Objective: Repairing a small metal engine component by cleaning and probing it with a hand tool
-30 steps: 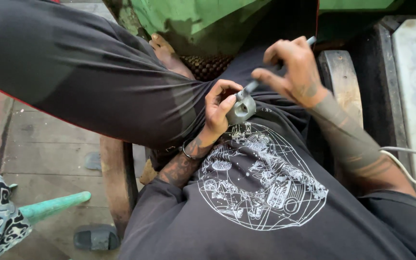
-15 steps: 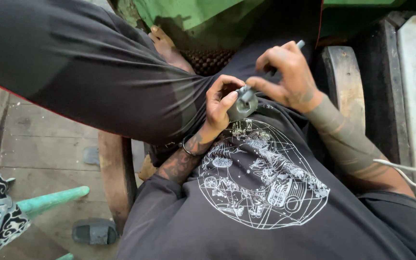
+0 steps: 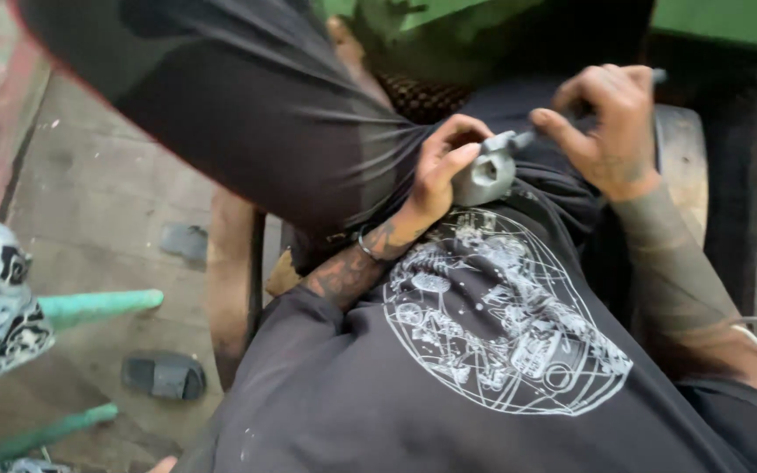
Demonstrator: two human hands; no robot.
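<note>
Left hand (image 3: 438, 171) gripped grey metal fitting (image 3: 486, 172), frame centre; right hand (image 3: 608, 123) closed around thin metal tool (image 3: 527, 137), upper right.

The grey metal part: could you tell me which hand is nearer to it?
Left. The left hand grips the metal part; the right hand sits beside it, holding the thin tool that meets it.

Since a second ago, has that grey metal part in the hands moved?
Cannot tell for sure: the metal part stays just above the shirt print, between left hand and right hand; the camera moved.
</note>
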